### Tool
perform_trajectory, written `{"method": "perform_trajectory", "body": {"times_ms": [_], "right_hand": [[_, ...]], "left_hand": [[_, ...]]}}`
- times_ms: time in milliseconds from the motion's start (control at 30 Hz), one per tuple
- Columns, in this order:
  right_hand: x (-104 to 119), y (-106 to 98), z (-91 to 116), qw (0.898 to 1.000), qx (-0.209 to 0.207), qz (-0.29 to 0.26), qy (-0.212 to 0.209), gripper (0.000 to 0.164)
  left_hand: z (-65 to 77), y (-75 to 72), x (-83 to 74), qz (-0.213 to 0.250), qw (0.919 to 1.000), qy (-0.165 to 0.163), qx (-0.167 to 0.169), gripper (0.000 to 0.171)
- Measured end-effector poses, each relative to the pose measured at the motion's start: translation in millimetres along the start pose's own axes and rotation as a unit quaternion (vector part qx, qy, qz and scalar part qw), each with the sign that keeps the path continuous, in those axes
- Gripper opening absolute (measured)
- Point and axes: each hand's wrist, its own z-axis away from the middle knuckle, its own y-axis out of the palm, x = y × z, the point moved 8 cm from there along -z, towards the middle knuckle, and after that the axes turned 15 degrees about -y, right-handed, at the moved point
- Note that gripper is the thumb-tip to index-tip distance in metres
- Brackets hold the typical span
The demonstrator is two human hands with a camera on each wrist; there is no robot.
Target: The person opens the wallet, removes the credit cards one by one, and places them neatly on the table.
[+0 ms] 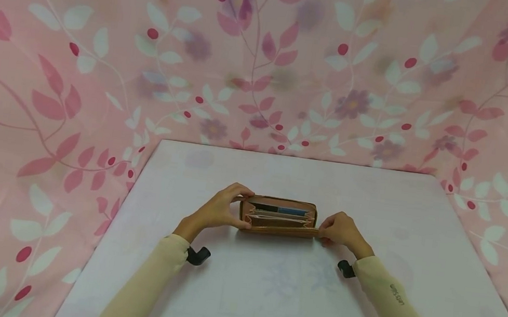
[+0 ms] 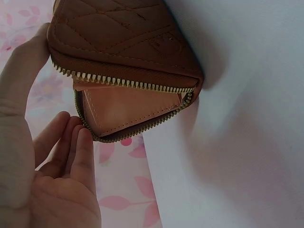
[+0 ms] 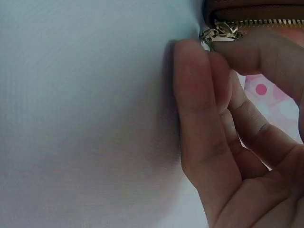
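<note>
A brown zip-around wallet [image 1: 280, 230] stands unzipped on the table, its compartments facing up. Inside it, dark and blue card-like items [image 1: 291, 211] show in one compartment. My left hand [image 1: 216, 209] holds the wallet's left end, thumb at the near cover and fingers at the far one. In the left wrist view the stitched cover [image 2: 114, 28] and brass zip teeth [image 2: 118, 81] gape apart beside the fingers. At the right end, my right hand [image 1: 342, 230] pinches the gold zipper pull [image 3: 205, 35] between thumb and index finger; the fingertips partly hide it.
The wallet stands on a white-covered table [image 1: 262, 295]. Pink floral cloth [image 1: 263, 76] hangs behind the table and along both sides. A black strap piece [image 1: 198, 255] juts from the left wrist, another [image 1: 346, 269] from the right.
</note>
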Motion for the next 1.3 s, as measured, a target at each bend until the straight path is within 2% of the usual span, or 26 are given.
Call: {"method": "perform_trajectory", "body": {"times_ms": [133, 233, 333, 400, 433, 500, 633, 767, 900, 1167, 1300], "right_hand": [[10.7, -5.5, 0.2, 0.999, 0.013, 0.032, -0.018, 0.005], [34.4, -20.6, 0.9, 0.995, -0.006, 0.071, -0.067, 0.009], [74.2, -40.1, 0.8, 0.980, -0.064, 0.119, -0.146, 0.010], [104.6, -46.3, -0.3, 0.963, -0.098, 0.148, -0.204, 0.008], [119.2, -45.7, -1.1, 0.955, -0.106, 0.156, -0.229, 0.006], [144.3, -37.4, -4.4, 0.947, -0.098, 0.156, -0.263, 0.006], [174.5, -4.7, -18.6, 0.940, -0.035, 0.154, -0.304, 0.008], [182.5, 25.9, -33.1, 0.920, 0.040, 0.193, -0.338, 0.013], [178.3, 40.9, -42.6, 0.906, 0.083, 0.227, -0.347, 0.014], [183.2, 55.9, -55.2, 0.887, 0.096, 0.273, -0.361, 0.007], [188.8, 60.4, -62.4, 0.887, 0.082, 0.292, -0.348, 0.012]], "left_hand": [[-0.1, 1.3, 0.7, -0.011, 0.9999, 0.003, 0.006, 0.086], [-0.1, 2.2, 2.4, -0.013, 0.9999, 0.002, 0.010, 0.090], [0.4, 3.3, 5.1, -0.021, 0.9997, 0.000, 0.014, 0.094], [1.9, 3.4, 6.8, -0.031, 0.9994, -0.005, 0.016, 0.098], [2.8, 3.5, 7.6, -0.041, 0.9990, -0.006, 0.015, 0.100], [4.3, 3.8, 8.6, -0.062, 0.9979, -0.008, 0.014, 0.105], [4.9, 4.7, 7.7, -0.092, 0.9957, 0.005, 0.008, 0.110], [2.6, 8.4, 5.4, -0.094, 0.9953, 0.022, 0.008, 0.111], [0.9, 13.5, 3.6, -0.100, 0.9946, 0.025, 0.014, 0.112], [1.8, 13.3, 3.4, -0.104, 0.9943, 0.009, 0.023, 0.115], [1.5, 12.2, 4.6, -0.107, 0.9941, 0.012, 0.019, 0.115]]}}
